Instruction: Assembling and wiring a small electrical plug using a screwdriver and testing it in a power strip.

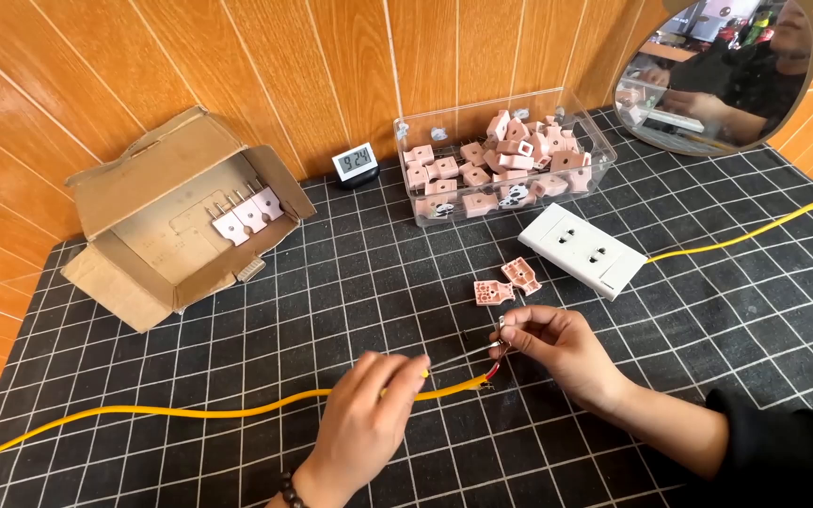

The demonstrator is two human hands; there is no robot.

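Yellow cable (pixel 190 411) is pinched by left hand (pixel 361 423), its stripped wire ends (pixel 482 362) are gripped by right hand (pixel 557 348), just below two pink plug parts (pixel 507 283).

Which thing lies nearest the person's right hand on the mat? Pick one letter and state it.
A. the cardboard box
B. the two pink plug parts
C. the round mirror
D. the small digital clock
B: the two pink plug parts lie just above the right hand, which pinches the stripped wires at the yellow cable end.
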